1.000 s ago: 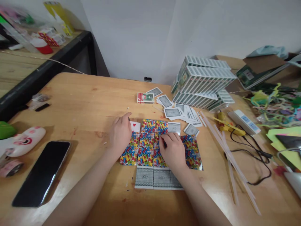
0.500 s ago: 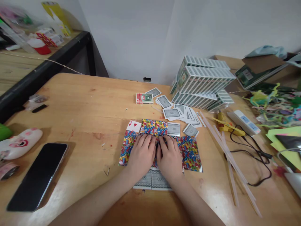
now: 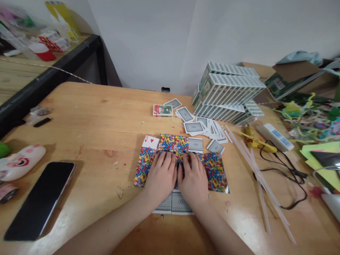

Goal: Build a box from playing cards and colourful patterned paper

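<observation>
Side by side, my left hand (image 3: 162,171) and my right hand (image 3: 193,175) lie palm down with fingers stretched forward over a colourful patterned sheet (image 3: 216,171). The sheet is creased into card-sized panels, and its middle is hidden under my hands. Grey-backed playing cards (image 3: 182,202) stick out from beneath it on the near side. At its far left corner a three of hearts (image 3: 150,141) lies face up. Another grey-backed card (image 3: 196,145) sits at its far right part, with a tilted card (image 3: 215,146) beside it.
Loose cards (image 3: 195,127) and a red and green card box (image 3: 162,110) lie beyond the sheet, before stacked card boxes (image 3: 232,88). On the right are translucent sticks (image 3: 261,187), a yellow glue gun (image 3: 253,140) and a power strip (image 3: 276,136). A phone (image 3: 39,200) rests at left.
Both hands stay on the sheet. The right hand's fingers have shifted slightly to the right, leaving a slightly wider gap between the hands. The cards around them have not moved.
</observation>
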A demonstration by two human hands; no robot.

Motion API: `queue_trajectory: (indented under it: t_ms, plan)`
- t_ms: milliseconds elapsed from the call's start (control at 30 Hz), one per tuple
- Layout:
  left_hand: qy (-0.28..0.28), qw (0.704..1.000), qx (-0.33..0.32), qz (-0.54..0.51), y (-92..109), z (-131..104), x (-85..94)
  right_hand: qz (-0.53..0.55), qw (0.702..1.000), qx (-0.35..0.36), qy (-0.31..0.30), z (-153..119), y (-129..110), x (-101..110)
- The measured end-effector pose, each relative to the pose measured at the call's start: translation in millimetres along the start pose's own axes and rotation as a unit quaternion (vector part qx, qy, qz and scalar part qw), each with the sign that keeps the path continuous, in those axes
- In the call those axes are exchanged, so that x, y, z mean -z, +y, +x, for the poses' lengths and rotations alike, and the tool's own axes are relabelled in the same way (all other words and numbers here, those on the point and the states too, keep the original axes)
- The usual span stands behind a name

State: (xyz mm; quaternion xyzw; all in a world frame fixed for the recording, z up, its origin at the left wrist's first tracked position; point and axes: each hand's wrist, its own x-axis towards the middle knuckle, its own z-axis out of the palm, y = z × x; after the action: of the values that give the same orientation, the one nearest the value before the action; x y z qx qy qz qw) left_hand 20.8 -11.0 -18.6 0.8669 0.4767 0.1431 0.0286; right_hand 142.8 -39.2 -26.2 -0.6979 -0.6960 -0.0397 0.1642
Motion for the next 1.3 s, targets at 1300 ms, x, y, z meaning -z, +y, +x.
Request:
queue_trajectory:
  t_ms: [1300]
  plan:
    - [0.004, 0.998, 0.055, 0.028, -1, 11, 5.4, 0.055, 0.997, 0.047, 0.024, 27, 23, -6]
